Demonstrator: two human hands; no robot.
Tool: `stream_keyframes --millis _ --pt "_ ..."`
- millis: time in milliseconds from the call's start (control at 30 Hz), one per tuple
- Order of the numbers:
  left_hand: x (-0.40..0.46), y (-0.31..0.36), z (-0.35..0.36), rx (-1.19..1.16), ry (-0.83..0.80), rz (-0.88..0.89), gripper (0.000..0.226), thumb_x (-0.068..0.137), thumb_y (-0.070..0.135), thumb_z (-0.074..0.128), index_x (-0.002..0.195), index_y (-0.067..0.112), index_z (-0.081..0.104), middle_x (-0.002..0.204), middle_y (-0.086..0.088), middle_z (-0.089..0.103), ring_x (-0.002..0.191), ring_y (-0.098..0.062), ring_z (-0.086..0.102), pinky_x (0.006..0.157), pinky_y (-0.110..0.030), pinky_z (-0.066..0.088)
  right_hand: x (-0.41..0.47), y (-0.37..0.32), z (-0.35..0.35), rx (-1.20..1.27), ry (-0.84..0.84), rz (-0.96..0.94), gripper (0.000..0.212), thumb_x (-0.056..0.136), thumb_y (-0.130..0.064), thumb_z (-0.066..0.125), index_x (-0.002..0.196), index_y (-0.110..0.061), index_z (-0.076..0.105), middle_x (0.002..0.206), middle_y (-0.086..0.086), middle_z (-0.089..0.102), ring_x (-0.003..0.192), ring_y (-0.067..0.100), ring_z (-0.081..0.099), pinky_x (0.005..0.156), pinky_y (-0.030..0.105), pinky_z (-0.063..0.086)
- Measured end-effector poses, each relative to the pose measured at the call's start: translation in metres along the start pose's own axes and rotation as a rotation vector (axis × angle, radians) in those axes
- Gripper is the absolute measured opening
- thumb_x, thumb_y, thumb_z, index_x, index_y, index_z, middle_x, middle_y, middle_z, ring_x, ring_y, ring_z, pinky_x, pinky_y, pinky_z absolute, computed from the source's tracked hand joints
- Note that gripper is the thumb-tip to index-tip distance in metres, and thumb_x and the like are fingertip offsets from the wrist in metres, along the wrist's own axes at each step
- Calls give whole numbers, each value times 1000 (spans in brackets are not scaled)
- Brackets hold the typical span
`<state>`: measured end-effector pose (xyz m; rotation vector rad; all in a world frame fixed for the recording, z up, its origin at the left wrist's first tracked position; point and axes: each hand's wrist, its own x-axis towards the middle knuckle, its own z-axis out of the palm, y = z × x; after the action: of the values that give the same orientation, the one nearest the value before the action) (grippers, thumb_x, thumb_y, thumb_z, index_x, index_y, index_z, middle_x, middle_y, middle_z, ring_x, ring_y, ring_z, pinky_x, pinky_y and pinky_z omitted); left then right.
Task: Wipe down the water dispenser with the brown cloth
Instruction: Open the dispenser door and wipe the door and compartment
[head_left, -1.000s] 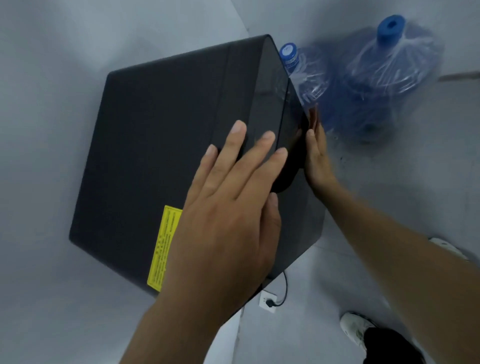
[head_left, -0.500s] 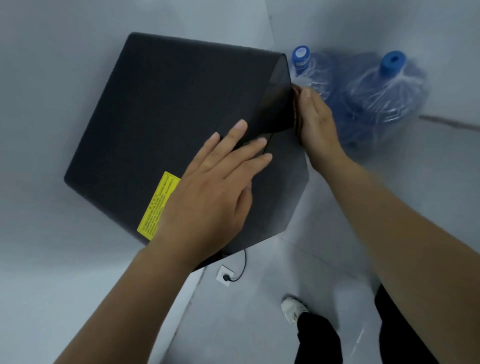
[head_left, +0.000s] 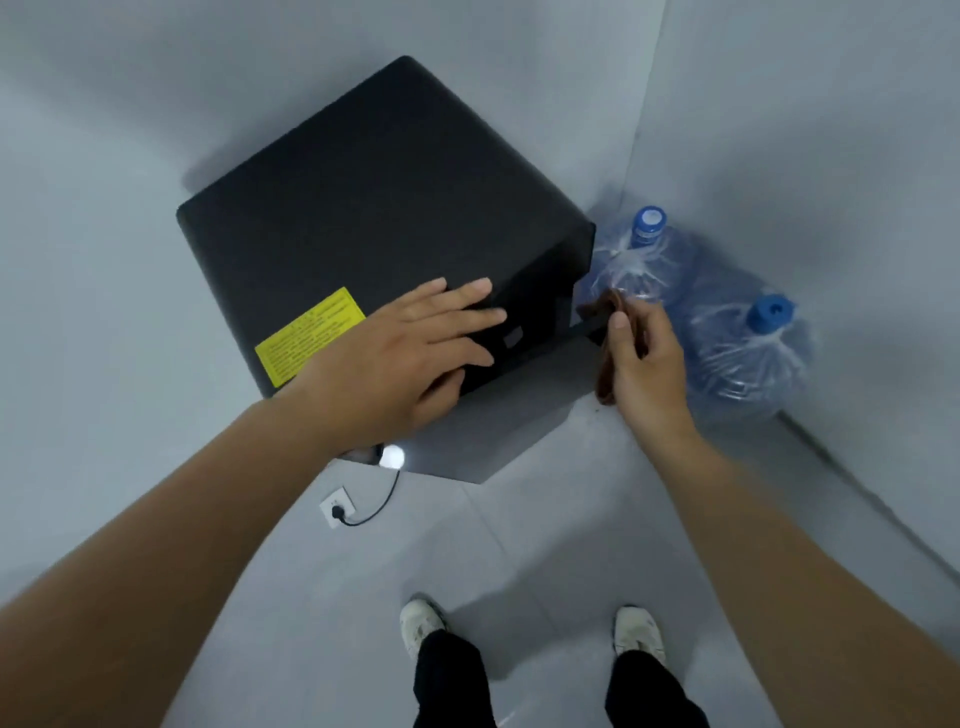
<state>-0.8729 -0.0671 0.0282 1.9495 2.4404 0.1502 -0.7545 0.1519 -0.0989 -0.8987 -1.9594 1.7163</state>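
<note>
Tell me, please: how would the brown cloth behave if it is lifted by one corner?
The brown cloth would probably hang limp: it already droops in folds from the right hand. It seems light, since fingers alone hold it. It should not slip easily.

The water dispenser (head_left: 384, 228) stands at the centre, against the wall at its ten o'clock. At three o'clock of it two water bottles (head_left: 748, 343) sit side by side on the floor (head_left: 519, 540). A wall socket (head_left: 336, 506) lies at six o'clock, the person's shoes (head_left: 422, 621) farther toward six.
</note>
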Motion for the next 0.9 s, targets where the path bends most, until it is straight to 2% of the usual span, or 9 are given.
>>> stream_keyframes --millis 100,233,300,400,467,533,633,767,900 --pt "-10 40 8 68 232 -144 19 93 11 62 102 15 77 139 -7 63 136 -25 53 111 -46 41 -36 11 -28 -16 -27 10 19 100 -45 51 115 -37 60 83 6 60 72 23 57 65 45 52" --pt "-45 123 44 -86 486 -516 12 92 16 66 97 13 77 115 -8 71 107 -22 66 92 -36 49 -93 26 -62 -58 -85 94 46 91 -68 51 123 -35 60 93 15 67 84 37 66 79 68 54" --pt "-63 164 64 -328 449 -803 12 92 28 65 97 20 72 101 3 68 93 -10 61 84 -27 50 -122 21 -74 -72 -103 129 35 93 -56 59 121 -35 64 97 13 71 91 36 69 85 58 58" --pt "-74 214 87 -857 460 -1342 7 91 31 69 90 28 63 89 13 67 84 -5 63 75 -22 48 -162 6 -89 -102 -118 68 28 94 -16 68 120 -26 69 106 -3 74 97 -2 68 87 11 51" --pt "-72 234 97 -1106 491 -1548 10 91 31 70 96 29 62 94 10 70 84 -4 68 77 -25 52 -184 11 -97 -145 -172 5 31 90 -10 70 120 -17 72 112 -7 74 104 1 68 92 12 51" --pt "-69 244 101 -1247 520 -1608 15 93 30 67 106 27 60 104 5 71 88 -8 72 80 -29 58 -202 19 -100 -177 -256 -39 34 86 -16 71 120 -13 73 119 -6 74 111 10 69 99 25 54" --pt "-69 256 104 -1332 599 -1616 21 97 25 62 117 18 60 109 -1 70 91 -11 73 76 -25 60 -225 24 -97 -244 -354 -207 34 86 -14 71 119 -9 73 126 -7 68 119 3 64 103 18 48" --pt "-85 270 106 -1364 665 -1647 18 99 22 60 115 15 63 112 -4 72 95 -14 74 79 -32 62 -244 29 -89 -260 -456 -345 31 93 -20 71 118 -3 74 127 9 70 121 18 67 102 31 54" --pt "-99 285 100 -1410 711 -1626 20 100 24 59 118 16 65 115 0 73 102 -15 73 82 -34 62 -253 36 -86 -249 -552 -405 30 94 -9 70 124 -7 72 133 8 65 120 22 67 95 39 58"
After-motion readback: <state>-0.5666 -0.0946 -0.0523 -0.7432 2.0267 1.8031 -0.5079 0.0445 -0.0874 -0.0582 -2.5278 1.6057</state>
